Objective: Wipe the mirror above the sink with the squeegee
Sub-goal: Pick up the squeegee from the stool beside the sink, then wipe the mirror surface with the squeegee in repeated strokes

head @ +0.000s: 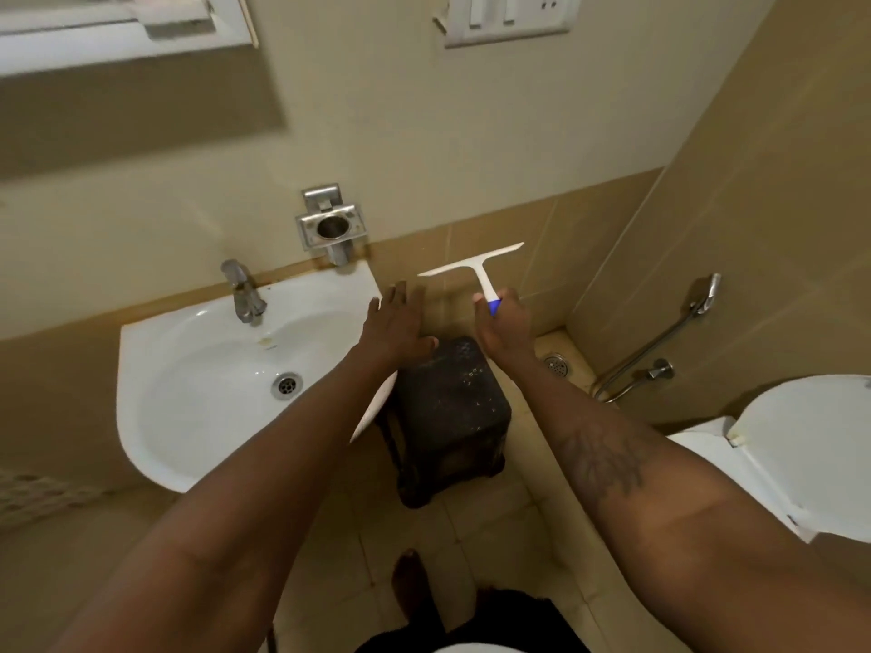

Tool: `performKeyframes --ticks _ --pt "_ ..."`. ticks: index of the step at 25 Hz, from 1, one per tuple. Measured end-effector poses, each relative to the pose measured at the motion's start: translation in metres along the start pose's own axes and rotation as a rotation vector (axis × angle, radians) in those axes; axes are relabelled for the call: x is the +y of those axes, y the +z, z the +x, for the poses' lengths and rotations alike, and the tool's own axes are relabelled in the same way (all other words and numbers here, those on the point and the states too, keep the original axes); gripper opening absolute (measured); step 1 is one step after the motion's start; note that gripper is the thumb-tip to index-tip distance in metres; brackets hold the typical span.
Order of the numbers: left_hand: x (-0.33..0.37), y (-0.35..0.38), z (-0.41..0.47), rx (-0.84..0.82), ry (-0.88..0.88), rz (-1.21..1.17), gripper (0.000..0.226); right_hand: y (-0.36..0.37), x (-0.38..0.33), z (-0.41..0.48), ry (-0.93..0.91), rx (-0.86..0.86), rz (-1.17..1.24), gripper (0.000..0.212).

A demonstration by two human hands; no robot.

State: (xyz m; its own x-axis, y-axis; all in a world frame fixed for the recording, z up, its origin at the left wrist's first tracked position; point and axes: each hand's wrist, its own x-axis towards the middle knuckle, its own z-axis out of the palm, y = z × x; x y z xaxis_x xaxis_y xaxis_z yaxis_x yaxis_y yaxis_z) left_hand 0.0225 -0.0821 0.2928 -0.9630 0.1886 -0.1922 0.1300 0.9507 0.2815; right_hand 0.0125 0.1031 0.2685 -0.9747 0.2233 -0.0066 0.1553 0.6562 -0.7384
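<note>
Up front, the right hand (506, 322) is wrapped closed around the blue-and-white handle of the squeegee (476, 266), fingers curled tight on the grip. The tool's white blade runs slightly tilted, its right end higher than its left, in front of the tan wall tiles to the right of the sink (155, 417); whether the blade touches the tiles is hard to tell from this angle. The left hand (393, 322) is spread flat with fingers extended and holds nothing, hovering over the right rim of the sink near its back corner.

The mirror (94, 35) sits at the upper left, blurred, with only its lower white frame showing, well apart from the squeegee. A chrome tap (242, 292) stands on the back edge of the sink, and a metal holder (330, 226) is fixed to the wall just above the sink's back right corner. A dark stool (447, 417) stands on the floor between the sink and the white toilet (801, 454). A hand sprayer (704, 294) hangs on the right wall.
</note>
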Motion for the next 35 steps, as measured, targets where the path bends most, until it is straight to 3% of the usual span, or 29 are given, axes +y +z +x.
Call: performKeyframes --ticks 9,25,31,35 --pt "-0.036 -0.061 -0.066 0.164 -0.146 0.056 0.098 -0.007 -0.065 -0.034 -0.126 -0.036 0.012 0.043" --pt "-0.126 -0.149 -0.242 0.428 -0.446 0.096 0.095 0.032 -0.226 -0.141 -0.421 -0.101 0.317 0.033" --pt "-0.168 -0.214 -0.276 0.53 -0.41 0.124 0.096 0.048 -0.302 -0.167 -0.479 -0.003 0.4 0.032" --pt "-0.196 -0.268 -0.292 0.681 -0.384 0.146 0.092 0.046 -0.356 -0.181 -0.561 0.165 0.502 0.034"
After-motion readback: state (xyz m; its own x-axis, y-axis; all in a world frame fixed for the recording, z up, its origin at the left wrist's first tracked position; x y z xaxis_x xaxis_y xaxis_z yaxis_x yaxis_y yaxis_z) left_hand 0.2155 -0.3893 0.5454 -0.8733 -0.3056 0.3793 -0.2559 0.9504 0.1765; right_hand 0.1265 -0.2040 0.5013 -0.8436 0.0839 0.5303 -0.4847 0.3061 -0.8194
